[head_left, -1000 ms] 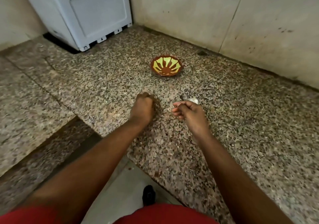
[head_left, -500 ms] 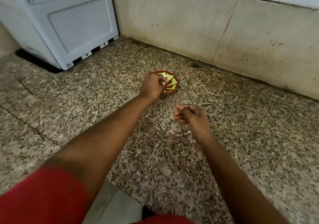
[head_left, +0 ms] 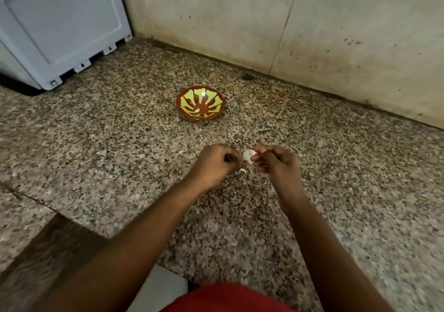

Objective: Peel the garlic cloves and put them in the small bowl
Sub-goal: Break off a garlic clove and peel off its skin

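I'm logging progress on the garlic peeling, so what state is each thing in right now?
small bowl: upright on the counter, one small pale piece inside
garlic: held between both hands, papery skin still on
left hand: fingers curled, at the garlic
right hand: pinches the garlic
loose peel: lying on the counter under the hands

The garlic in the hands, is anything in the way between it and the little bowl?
Nothing visible. The garlic, pinched by the right hand with the left hand beside it, has only bare speckled counter between it and the small bowl.
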